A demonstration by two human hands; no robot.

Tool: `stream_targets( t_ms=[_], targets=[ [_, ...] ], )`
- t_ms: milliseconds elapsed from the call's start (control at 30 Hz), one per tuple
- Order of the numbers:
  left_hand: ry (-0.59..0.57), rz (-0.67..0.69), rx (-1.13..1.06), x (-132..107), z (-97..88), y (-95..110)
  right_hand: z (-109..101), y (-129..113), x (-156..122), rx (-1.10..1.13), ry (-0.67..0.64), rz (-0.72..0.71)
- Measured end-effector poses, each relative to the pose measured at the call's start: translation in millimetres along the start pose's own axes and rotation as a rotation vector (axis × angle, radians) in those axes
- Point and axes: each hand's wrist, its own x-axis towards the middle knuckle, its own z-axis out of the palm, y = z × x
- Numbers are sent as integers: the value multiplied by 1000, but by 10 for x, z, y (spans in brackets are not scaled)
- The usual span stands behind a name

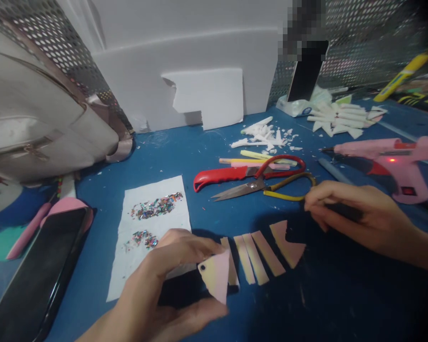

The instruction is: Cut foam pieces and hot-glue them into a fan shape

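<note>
Left hand (pixel 164 285) pinches a pink foam piece (pixel 216 278) between thumb and fingers, at the left end of the row of cut pink strips (pixel 257 256) on the blue table (pixel 185 152). Right hand (pixel 360 218) is closed around a thin dark tool (pixel 342 211) near the scissors (pixel 260 186); we can't tell what it is. We see glitter paper (pixel 153 228) behind the left hand, pink glue gun (pixel 395 161) beyond the right.
</note>
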Motion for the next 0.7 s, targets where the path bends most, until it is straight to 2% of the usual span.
stream_targets(
  t_ms=[200, 500, 700],
  targets=[
    [13, -12, 36, 9, -6, 18, 20, -16, -8, 26, 33, 34],
    [9, -9, 62, 10, -6, 19, 1, 23, -5, -6, -8, -14],
    [18, -22, 102, 15, -4, 20, 39, -63, -2, 11, 43, 75]
  ],
)
